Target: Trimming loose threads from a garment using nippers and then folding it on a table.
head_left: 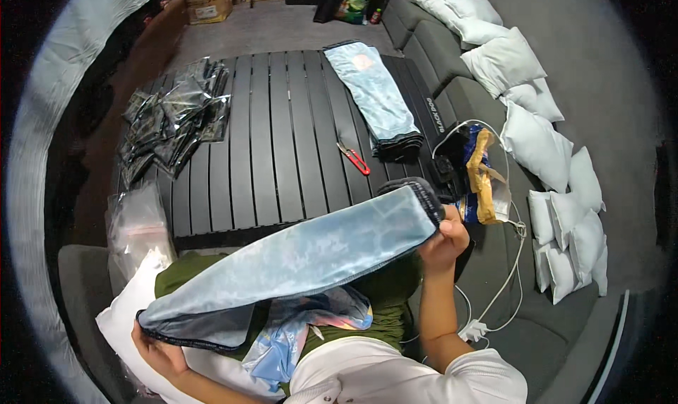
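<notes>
A long light blue cloth piece (pixel 304 252) with dark stitched edging is stretched above my lap. My left hand (pixel 161 351) grips its lower left end, fingers partly hidden under the cloth. At the other end, my right hand (pixel 446 240) pinches the black-edged corner between thumb and fingers. Beneath it, a crumpled blue cloth (pixel 282 344) with pink and yellow patches lies across my lap. On the black slatted table (pixel 279 143) beyond, a stack of similar light blue cloth pieces (pixel 374 93) lies at right, and thread snips (pixel 355 161) with a red handle rest near it.
Packets in clear plastic (pixel 176 114) are heaped at the table's left. Clear plastic bags (pixel 141 227) lie below them. A blue and yellow package (pixel 480 178) and white cables (pixel 519 256) are at right. White pillows (pixel 537 143) line the grey sofa. Cardboard boxes (pixel 208 5) stand far back.
</notes>
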The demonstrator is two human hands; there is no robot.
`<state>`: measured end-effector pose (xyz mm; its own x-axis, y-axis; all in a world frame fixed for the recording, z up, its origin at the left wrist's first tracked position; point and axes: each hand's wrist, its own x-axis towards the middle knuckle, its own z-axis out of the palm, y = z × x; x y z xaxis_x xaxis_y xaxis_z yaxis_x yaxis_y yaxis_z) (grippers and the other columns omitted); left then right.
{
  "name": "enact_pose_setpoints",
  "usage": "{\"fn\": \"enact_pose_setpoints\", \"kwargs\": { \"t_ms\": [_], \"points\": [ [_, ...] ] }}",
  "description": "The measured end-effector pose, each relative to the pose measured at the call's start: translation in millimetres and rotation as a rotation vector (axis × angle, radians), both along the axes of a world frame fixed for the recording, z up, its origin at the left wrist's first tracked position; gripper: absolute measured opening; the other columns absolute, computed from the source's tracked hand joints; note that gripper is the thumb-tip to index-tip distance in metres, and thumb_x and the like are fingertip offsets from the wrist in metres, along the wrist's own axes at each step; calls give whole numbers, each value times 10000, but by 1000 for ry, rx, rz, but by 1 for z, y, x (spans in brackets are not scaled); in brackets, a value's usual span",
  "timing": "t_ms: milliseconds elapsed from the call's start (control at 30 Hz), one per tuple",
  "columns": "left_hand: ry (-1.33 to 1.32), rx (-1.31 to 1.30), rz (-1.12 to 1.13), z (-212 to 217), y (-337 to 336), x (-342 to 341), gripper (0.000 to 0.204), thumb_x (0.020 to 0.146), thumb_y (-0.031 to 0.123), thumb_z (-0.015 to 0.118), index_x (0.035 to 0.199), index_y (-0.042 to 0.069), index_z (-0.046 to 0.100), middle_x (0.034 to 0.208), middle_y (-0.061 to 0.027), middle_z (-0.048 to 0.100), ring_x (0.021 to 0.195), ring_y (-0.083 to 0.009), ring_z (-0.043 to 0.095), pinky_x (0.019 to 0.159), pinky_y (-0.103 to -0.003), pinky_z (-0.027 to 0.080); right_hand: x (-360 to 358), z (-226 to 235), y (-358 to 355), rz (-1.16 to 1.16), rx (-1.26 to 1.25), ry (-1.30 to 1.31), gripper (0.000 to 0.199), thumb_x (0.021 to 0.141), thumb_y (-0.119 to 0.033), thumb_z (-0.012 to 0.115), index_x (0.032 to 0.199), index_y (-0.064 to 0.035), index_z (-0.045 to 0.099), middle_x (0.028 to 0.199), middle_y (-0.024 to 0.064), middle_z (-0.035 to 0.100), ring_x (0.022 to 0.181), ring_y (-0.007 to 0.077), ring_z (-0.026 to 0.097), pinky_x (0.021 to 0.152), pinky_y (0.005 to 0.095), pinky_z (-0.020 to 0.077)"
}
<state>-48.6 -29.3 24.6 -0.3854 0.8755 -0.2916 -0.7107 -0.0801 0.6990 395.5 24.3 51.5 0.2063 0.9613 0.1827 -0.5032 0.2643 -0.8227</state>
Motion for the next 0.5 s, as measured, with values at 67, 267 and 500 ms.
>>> {"fn": "enact_pose_setpoints", "kwargs": {
  "t_ms": [67, 267, 500],
  "points": [
    [5, -18, -11, -1, -1, 1, 231, 839, 220, 476, 903, 23, 580, 925, -73, 606, 884, -195, 558, 831, -343, 412, -3, -1, 0, -15, -29, 43, 345, 638, -204, 469, 720, 121, 551, 745, 175, 607, 612, 207, 573, 605, 278, 469],
    [21, 43, -58, -10, -5, -4, 246, 862, 218, 450, 947, 23, 573, 977, -75, 594, 922, -193, 540, 857, -335, 391, -3, -1, -1, 32, -70, 88, 233, 650, -168, 500, 699, 58, 524, 717, 106, 566, 635, 159, 510, 638, 239, 393],
    [26, 95, 72, -16, -28, -12, 251, 809, 251, 513, 926, 48, 601, 946, -86, 612, 901, -226, 562, 820, -384, 416, 21, -7, -3, -59, -125, 110, 325, 690, -129, 476, 939, 76, 513, 845, 138, 586, 752, 192, 564, 723, 302, 447]
  ]
}}
